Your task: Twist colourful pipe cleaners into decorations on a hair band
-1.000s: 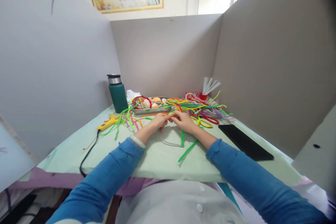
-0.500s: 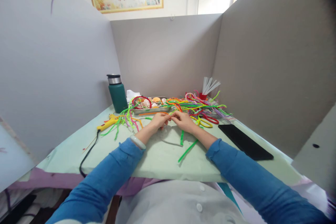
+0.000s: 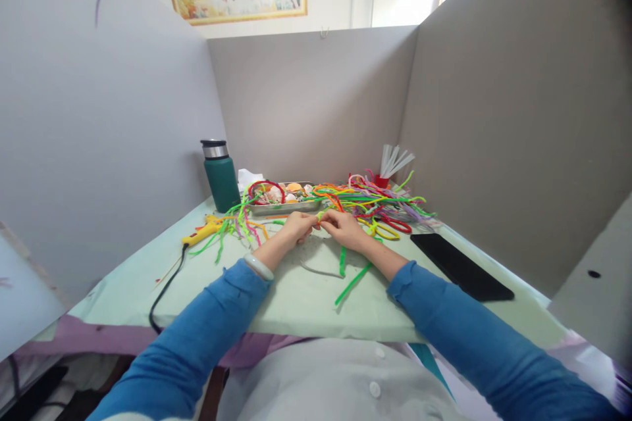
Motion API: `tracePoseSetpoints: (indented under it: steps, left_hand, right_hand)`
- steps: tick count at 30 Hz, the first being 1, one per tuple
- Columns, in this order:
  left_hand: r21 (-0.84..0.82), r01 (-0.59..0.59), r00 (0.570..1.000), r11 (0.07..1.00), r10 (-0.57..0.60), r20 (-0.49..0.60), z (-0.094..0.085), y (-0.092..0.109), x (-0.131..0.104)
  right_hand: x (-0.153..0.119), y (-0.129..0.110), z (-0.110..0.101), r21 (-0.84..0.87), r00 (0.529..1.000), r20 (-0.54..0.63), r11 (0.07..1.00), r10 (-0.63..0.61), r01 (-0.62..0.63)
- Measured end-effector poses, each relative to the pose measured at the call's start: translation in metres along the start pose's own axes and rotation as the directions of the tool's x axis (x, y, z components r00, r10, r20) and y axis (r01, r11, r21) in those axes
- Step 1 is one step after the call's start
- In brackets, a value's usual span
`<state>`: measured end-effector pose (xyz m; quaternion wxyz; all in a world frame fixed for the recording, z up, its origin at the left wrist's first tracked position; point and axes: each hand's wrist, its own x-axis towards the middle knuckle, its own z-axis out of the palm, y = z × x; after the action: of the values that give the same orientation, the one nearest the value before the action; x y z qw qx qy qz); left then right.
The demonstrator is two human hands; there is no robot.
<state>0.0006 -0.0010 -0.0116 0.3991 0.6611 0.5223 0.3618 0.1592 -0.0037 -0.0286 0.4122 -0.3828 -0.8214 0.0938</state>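
Note:
Over the middle of the table, my left hand (image 3: 299, 226) and my right hand (image 3: 344, 227) meet fingertip to fingertip, both closed in a pinch. Between them shows a small piece of pipe cleaner (image 3: 320, 215), yellow-green with a bit of orange by the fingertips; the fingers hide most of it. A straight orange pipe cleaner (image 3: 275, 216) shows just beyond my left hand. Below my right hand lie green pipe cleaner pieces (image 3: 353, 285) and a thin grey one (image 3: 320, 270).
Behind my hands stand a metal tray (image 3: 286, 208) of shells and a heap of coloured pipe cleaners (image 3: 375, 196). A green bottle (image 3: 222, 181) and a yellow glue gun (image 3: 202, 231) with its cord are at left. Yellow-handled scissors (image 3: 388, 230) and a black phone-like slab (image 3: 459, 266) lie right.
My fingertips have shifted slightly on the piece between them. The long orange strip seen beyond my left hand now shows shorter. The rest of the table looks the same.

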Motion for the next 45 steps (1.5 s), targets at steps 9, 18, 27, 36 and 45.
tracePoseSetpoints:
  steps: [9,18,27,36,45]
  left_hand:
    - [0.167,-0.090,0.985,0.982,0.112,-0.128,0.000,-0.007,0.006]
    - [0.279,-0.240,0.944,0.930,0.290,-0.155,-0.001,-0.002,0.004]
    - [0.422,-0.292,0.916,0.858,0.377,-0.134,-0.003,0.002,0.003]
    - [0.483,-0.379,0.891,0.789,0.452,-0.039,-0.003,-0.001,0.003]
    - [0.597,-0.422,0.858,0.682,0.513,0.022,-0.003,-0.007,0.010]
  right_hand:
    - [0.001,0.006,0.003,-0.007,0.999,-0.016,1.000,0.029,-0.029]
    - [0.001,0.006,0.003,-0.012,1.000,-0.013,1.000,0.028,-0.028]
    - [0.002,0.007,0.003,-0.012,0.999,-0.023,0.999,0.033,-0.033]
    - [0.002,0.009,0.002,-0.028,0.998,-0.049,0.999,0.040,-0.041]
    - [0.003,0.008,0.001,-0.038,0.997,-0.058,0.998,0.045,-0.047]
